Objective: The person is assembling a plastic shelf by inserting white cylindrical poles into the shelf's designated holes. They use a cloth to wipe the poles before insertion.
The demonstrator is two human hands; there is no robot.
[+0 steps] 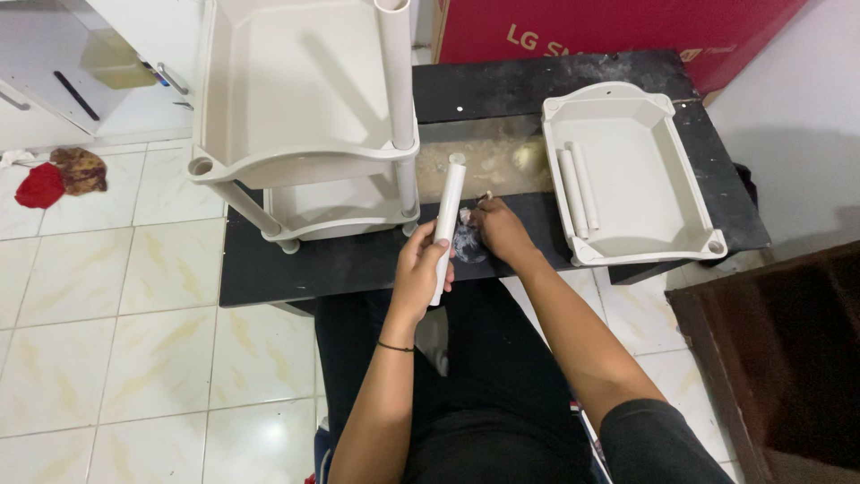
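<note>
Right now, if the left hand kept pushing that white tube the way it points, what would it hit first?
Probably the lower tray of the cream shelf rack; the left hand aims the white tube up-table beside it. Depth is unclear, so it might pass alongside.

On the counter [358, 264], the tiered rack [305, 116] stands left of your tube [445, 229]. The loose shelf tray [632, 175] lies right of the tube, two spare tubes [578, 188] inside it. The cardboard box [618, 31] sits behind the tube.
</note>
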